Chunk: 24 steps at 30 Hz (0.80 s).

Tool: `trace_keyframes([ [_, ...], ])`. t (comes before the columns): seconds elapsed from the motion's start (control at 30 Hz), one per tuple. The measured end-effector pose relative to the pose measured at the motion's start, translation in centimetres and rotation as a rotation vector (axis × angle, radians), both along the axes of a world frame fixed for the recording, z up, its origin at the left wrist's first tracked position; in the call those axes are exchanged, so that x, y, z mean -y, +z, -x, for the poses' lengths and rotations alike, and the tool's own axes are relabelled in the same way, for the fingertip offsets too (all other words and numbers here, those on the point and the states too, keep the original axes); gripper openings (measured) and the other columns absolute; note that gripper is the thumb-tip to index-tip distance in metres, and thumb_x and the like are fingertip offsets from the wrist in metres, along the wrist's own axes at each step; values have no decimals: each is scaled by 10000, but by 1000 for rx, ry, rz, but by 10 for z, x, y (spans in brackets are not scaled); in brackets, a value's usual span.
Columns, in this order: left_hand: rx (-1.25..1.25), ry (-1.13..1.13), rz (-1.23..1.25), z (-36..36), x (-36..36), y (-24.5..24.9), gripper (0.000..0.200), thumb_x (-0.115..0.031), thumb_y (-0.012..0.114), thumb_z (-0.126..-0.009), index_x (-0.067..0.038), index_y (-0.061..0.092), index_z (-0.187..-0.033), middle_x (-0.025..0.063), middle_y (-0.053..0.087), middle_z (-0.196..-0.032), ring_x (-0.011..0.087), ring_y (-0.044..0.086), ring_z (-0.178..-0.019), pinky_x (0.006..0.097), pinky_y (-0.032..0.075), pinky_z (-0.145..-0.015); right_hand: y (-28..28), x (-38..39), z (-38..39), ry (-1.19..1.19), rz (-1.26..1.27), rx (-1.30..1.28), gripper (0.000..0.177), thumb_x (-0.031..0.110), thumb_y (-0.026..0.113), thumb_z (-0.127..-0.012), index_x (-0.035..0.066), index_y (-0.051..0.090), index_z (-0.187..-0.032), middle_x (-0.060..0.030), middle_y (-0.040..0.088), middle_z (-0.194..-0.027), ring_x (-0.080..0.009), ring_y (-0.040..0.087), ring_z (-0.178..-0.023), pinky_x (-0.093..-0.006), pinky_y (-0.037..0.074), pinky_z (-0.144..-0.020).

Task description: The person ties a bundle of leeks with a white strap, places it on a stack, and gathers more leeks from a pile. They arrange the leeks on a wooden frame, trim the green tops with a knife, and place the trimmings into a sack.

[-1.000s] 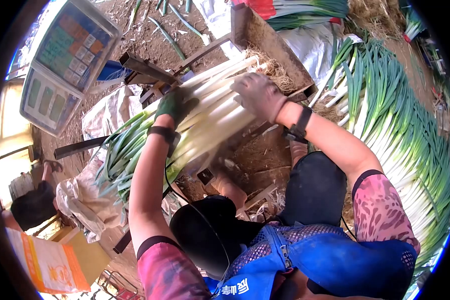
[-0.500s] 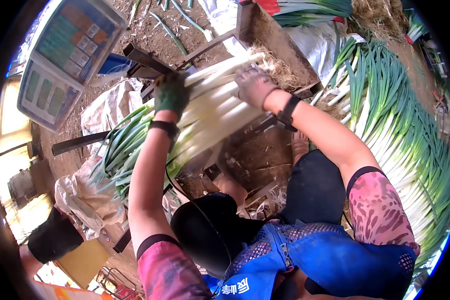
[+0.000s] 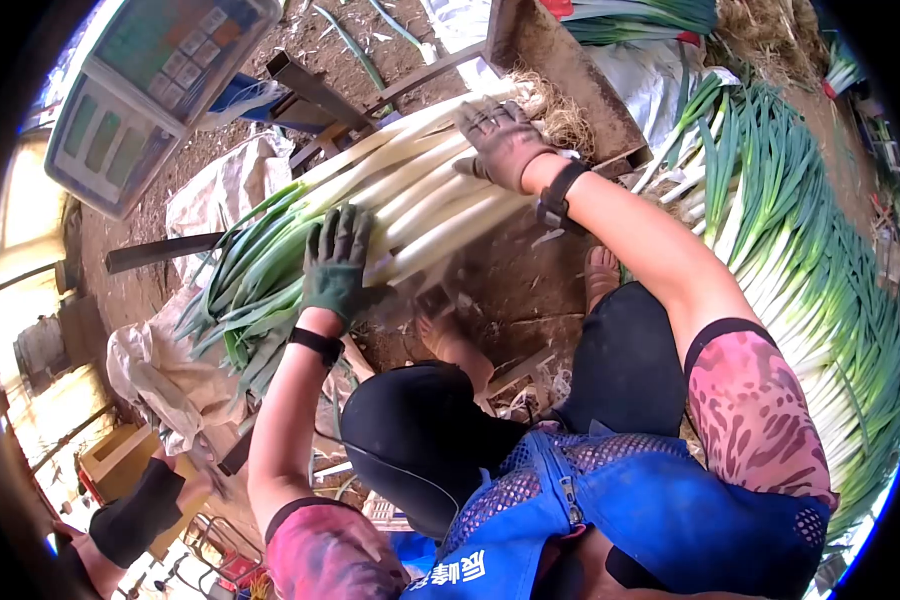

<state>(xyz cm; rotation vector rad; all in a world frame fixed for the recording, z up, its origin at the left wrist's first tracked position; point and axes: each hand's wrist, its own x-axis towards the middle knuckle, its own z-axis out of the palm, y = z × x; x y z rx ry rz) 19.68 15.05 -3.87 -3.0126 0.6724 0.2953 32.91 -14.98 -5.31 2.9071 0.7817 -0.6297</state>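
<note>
A bundle of leeks or large green onions [image 3: 420,190] lies slantwise across a metal stand, white stems in the middle, green leaves at lower left and roots at upper right. My left hand [image 3: 338,268], in a dark green and grey glove, rests with fingers stretched over the near side of the bundle where white turns to green. On the stems close to the root end, my right hand [image 3: 502,147] lies in a greyish glove, its fingers spread. Neither hand is wrapped around a stem. The roots [image 3: 565,122] press toward a rusty metal end plate [image 3: 580,75].
A digital scale in a plastic cover [image 3: 135,125] stands at upper left. Metal bars [image 3: 165,252] stick out from the stand. Along the right lies a large pile of green onions [image 3: 770,240]. Another person's dark-sleeved arm [image 3: 135,515] shows at lower left.
My left hand has moved down and toward me, from the far side of the bundle to its near side, fingers now spread. My right hand has shifted slightly; its fingers have straightened.
</note>
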Motion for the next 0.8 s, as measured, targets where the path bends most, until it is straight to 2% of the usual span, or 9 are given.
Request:
trace_keyframes([
  [0.13, -82, 47, -63, -13, -5, 4, 1170, -569, 838, -608, -247, 251, -1567, 127, 210, -1630, 357, 180, -1499, 546, 128, -1208, 18, 12, 21, 3, -8, -86, 821, 612, 326, -993, 72, 132, -1581, -109, 97, -1657, -353, 44, -1525, -451, 45, -1235],
  [0.17, -133, 63, -84, -19, -4, 9, 1147, -566, 836, -611, -292, 261, -1564, 111, 214, -1633, 353, 177, -1501, 559, 126, -1205, 7, 19, 31, 6, -40, 25, 851, 630, 382, -971, 65, 175, -1573, -148, 190, -1637, -353, 133, -1517, -476, 90, -1226],
  [0.3, -106, 3, -80, -20, -7, 9, 1121, -630, 798, -623, -296, 275, -1557, 98, 238, -1628, 358, 213, -1489, 527, 154, -1211, -2, 24, 36, 5, 63, 27, 933, 649, 457, -931, 51, 144, -1575, -157, 210, -1631, -351, 178, -1506, -473, 108, -1223],
  [0.43, -69, 3, -83, -28, -10, -2, 1177, -678, 799, -584, -316, 256, -1563, 107, 240, -1625, 365, 222, -1483, 551, 149, -1200, -5, 15, 11, -60, 85, -3, 984, 643, 517, -910, 13, 141, -1565, -198, 200, -1624, -358, 194, -1501, -447, 126, -1224],
  [0.57, -79, 38, -111, -17, -3, 9, 1128, -646, 789, -634, -312, 247, -1566, 111, 231, -1627, 362, 204, -1490, 555, 150, -1202, -2, 17, 20, -61, 83, 27, 999, 645, 521, -907, 11, 124, -1568, -194, 187, -1628, -364, 180, -1503, -438, 123, -1226],
  [0.67, -43, 51, -58, -10, -5, 4, 1102, -606, 793, -653, -289, 258, -1562, 112, 238, -1624, 366, 204, -1490, 546, 148, -1208, 17, 23, 48, -60, -35, -12, 819, 522, 573, -928, 38, 299, -1529, -210, 294, -1581, -366, 248, -1474, -439, 219, -1202],
  [0.7, -52, 68, -79, -10, -1, 8, 1098, -592, 798, -650, -282, 266, -1559, 122, 249, -1617, 367, 209, -1488, 542, 151, -1208, 31, 34, 62, -75, -253, -72, 658, 458, 590, -937, 24, 470, -1417, -217, 431, -1490, -351, 379, -1399, -426, 329, -1143],
  [0.73, -57, 68, -71, -12, -1, 8, 1098, -584, 801, -646, -280, 269, -1557, 131, 257, -1611, 366, 206, -1489, 546, 149, -1208, 40, 41, 65, -81, -289, -227, 563, 438, 596, -940, 16, 559, -1310, -194, 540, -1381, -314, 489, -1302, -411, 419, -1059],
  [0.8, -107, 77, -118, -14, 3, 17, 1080, -601, 781, -674, -269, 260, -1560, 122, 232, -1626, 344, 181, -1503, 532, 134, -1213, 46, 66, 70, -241, -420, -634, 465, 408, 602, -946, 34, 607, -1222, -194, 593, -1284, -273, 562, -1220, -406, 495, -948],
])
